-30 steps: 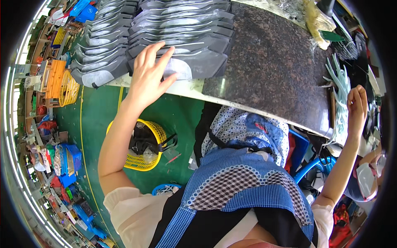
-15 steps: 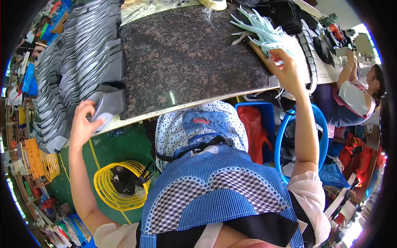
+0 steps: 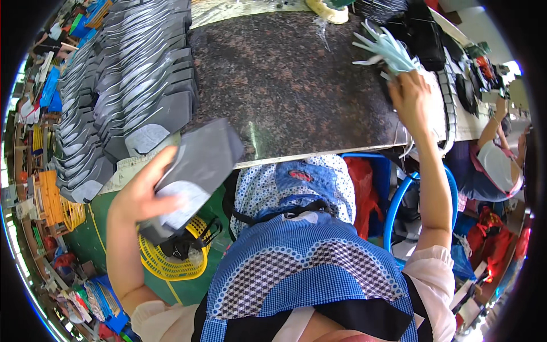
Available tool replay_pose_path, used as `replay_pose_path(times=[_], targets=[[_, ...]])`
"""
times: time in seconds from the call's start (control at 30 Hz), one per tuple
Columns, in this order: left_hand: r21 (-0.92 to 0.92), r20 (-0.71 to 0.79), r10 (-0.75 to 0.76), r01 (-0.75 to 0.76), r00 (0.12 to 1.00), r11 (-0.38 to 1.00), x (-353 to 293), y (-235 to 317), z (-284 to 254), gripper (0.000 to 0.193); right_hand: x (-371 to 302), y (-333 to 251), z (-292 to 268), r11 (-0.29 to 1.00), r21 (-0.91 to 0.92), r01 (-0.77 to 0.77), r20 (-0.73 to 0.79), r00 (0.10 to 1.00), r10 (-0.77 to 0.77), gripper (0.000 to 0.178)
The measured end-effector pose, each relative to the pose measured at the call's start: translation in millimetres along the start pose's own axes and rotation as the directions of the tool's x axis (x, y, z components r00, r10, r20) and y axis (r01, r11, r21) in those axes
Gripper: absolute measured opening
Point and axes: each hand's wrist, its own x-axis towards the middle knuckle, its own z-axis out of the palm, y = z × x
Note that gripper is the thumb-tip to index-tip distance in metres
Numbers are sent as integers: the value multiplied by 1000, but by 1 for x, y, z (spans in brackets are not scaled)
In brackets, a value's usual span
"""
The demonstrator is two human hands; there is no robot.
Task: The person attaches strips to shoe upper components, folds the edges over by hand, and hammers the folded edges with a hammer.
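Observation:
My left hand grips a dark grey shoe upper with a paler rounded patch, thumb and fingers around its edge. The piece is tilted and slightly blurred, off the table's near left corner. Beside it, long overlapping rows of similar grey shoe uppers lie along the table's left side. At the right side of the table my right hand rests palm down with curled fingers on a bundle of pale blue strips. Its fingertips cover the bundle's near end, so how many strips they hold is hidden.
The dark speckled tabletop has a pale edge. A roll of yellowish tape sits at its far side. Below stand a yellow basket and a blue hoop-rimmed container. A person works at the far right.
My left hand has lifted a grey shoe upper from the row's near end and moved it right and toward me. My right hand has turned palm down over the pale blue strips.

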Motion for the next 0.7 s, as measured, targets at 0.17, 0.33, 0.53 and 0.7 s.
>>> replay_pose_path(times=[0.17, 0.33, 0.53, 0.7], targets=[[128, 32, -126, 121, 991, 984, 127, 3, 42, 33, -12, -13, -18, 635, 724, -269, 102, 953, 287, 20], [485, 27, 257, -238, 966, 841, 215, -9, 76, 21, -12, -35, -46, -115, 774, -623, 614, 693, 377, 27], [456, -99, 274, -201, 957, 867, 230, -6, 89, 37, -38, -60, -67, 304, 754, -582, 540, 813, 218, 29], [430, -109, 262, -192, 959, 882, 236, -1, 87, 39, -18, -103, -32, 628, 714, -309, 428, 903, -43, 20]])
